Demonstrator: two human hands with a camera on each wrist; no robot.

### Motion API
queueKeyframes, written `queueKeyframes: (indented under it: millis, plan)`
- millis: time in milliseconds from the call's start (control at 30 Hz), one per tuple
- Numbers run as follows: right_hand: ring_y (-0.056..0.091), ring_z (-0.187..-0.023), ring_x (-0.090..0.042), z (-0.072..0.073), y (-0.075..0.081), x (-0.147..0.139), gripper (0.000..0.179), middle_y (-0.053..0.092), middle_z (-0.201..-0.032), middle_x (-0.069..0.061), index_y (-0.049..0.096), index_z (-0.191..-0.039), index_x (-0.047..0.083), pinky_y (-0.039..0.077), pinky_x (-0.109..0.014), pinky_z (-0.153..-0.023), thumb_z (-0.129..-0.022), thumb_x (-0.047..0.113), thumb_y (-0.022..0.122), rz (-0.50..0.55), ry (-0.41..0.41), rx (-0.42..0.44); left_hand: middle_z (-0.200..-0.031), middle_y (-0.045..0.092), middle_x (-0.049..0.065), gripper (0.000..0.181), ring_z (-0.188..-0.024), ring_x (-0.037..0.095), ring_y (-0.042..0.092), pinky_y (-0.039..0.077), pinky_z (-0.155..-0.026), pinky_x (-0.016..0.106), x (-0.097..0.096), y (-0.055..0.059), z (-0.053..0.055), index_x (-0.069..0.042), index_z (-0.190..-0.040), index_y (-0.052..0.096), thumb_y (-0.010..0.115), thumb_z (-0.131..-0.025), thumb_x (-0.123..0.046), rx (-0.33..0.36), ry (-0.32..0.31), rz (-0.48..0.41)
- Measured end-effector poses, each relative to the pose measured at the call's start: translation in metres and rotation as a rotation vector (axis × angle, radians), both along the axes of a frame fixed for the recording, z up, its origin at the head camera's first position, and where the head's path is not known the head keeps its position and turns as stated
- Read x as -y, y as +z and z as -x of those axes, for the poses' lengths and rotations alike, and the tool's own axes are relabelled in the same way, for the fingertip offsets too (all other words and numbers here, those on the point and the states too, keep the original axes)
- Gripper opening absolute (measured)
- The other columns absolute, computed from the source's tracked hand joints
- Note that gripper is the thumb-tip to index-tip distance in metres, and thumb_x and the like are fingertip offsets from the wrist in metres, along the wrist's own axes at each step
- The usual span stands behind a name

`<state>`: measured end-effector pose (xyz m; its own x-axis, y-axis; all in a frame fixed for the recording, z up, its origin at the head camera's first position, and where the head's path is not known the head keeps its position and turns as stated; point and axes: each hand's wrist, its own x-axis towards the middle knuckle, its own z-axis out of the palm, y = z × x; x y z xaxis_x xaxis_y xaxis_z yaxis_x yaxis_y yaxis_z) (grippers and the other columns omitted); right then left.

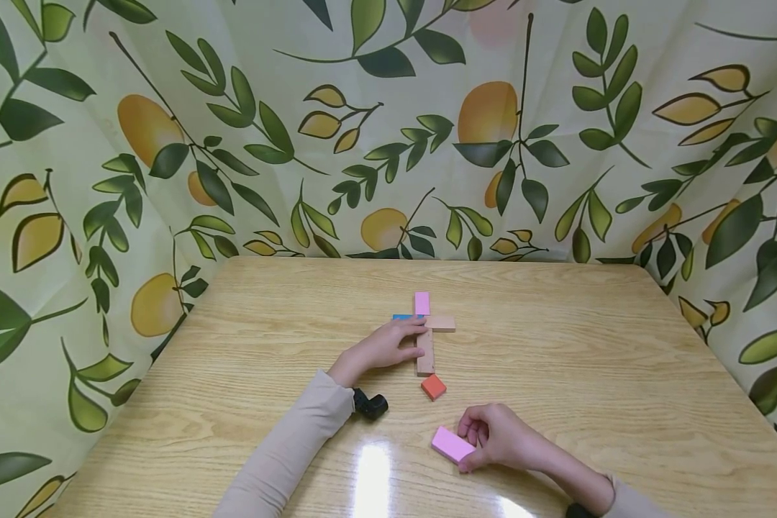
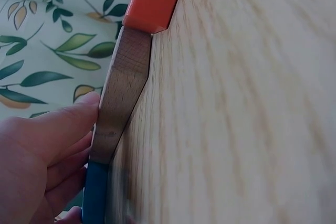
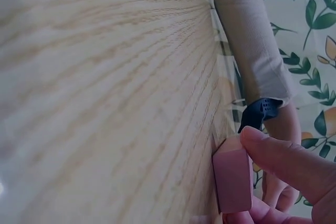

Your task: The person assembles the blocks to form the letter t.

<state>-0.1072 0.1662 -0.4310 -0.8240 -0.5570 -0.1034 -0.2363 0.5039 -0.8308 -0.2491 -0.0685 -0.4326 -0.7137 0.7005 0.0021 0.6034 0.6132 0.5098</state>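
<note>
Several flat blocks lie end to end and crosswise on the wooden table. My left hand rests over them, fingers stretched across the junction and thumb against the long plain wooden block. Partly hidden behind the fingers is a blue block. A pink block lies at the far end, and a pale wooden block sticks out to the right. Close to the near end is an orange-red block. My right hand pinches another pink block between thumb and fingers, low over the tabletop.
The wooden tabletop stretches to both sides. A curtain printed with leaves and fruit hangs behind and around the table. A black wrist camera sits on my left wrist, close above the wood.
</note>
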Motion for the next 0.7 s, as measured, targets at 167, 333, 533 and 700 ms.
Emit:
queueKeyframes:
  millis: [167, 333, 533, 700]
  plan:
    - [0.042, -0.059, 0.005, 0.0002, 0.001, -0.0002, 0.031, 0.054, -0.066, 0.007, 0.064, -0.08, 0.006, 0.039, -0.014, -0.051, -0.063, 0.015, 0.088, -0.012, -0.004, 0.0, -0.155, 0.039, 0.01, 0.05, -0.147, 0.028, 0.033, 0.027, -0.122, 0.043, 0.0003, 0.0, 0.0001, -0.003, -0.139, 0.05, 0.059, -0.096, -0.026, 0.003, 0.002, 0.004]
    - [0.043, -0.059, 0.005, 0.0007, 0.0014, -0.0001, 0.03, 0.054, -0.066, 0.006, 0.065, -0.079, 0.006, 0.039, -0.014, -0.052, -0.063, 0.016, 0.088, -0.021, -0.006, -0.005, -0.155, 0.039, 0.01, 0.05, -0.147, 0.028, 0.033, 0.027, -0.122, 0.043, 0.0007, -0.0005, 0.0006, -0.004, -0.139, 0.05, 0.059, -0.096, -0.027, 0.002, 0.003, 0.006]
    - [0.043, -0.06, 0.005, 0.0018, 0.0018, -0.0006, 0.03, 0.056, -0.068, 0.006, 0.066, -0.08, 0.007, 0.039, -0.014, -0.053, -0.063, 0.017, 0.088, -0.045, -0.01, -0.025, -0.155, 0.038, 0.01, 0.049, -0.148, 0.027, 0.032, 0.027, -0.122, 0.042, 0.0005, -0.0009, 0.0009, -0.003, -0.139, 0.05, 0.059, -0.096, -0.027, 0.005, 0.002, 0.004]
    - [0.043, -0.059, 0.006, 0.0033, 0.0024, -0.0018, 0.028, 0.059, -0.068, 0.005, 0.067, -0.081, 0.008, 0.039, -0.014, -0.052, -0.063, 0.016, 0.087, -0.048, -0.007, -0.049, -0.155, 0.039, 0.01, 0.05, -0.148, 0.027, 0.032, 0.027, -0.123, 0.042, 0.0005, -0.0008, 0.0003, -0.004, -0.139, 0.05, 0.058, -0.096, -0.027, 0.006, 0.005, 0.008]
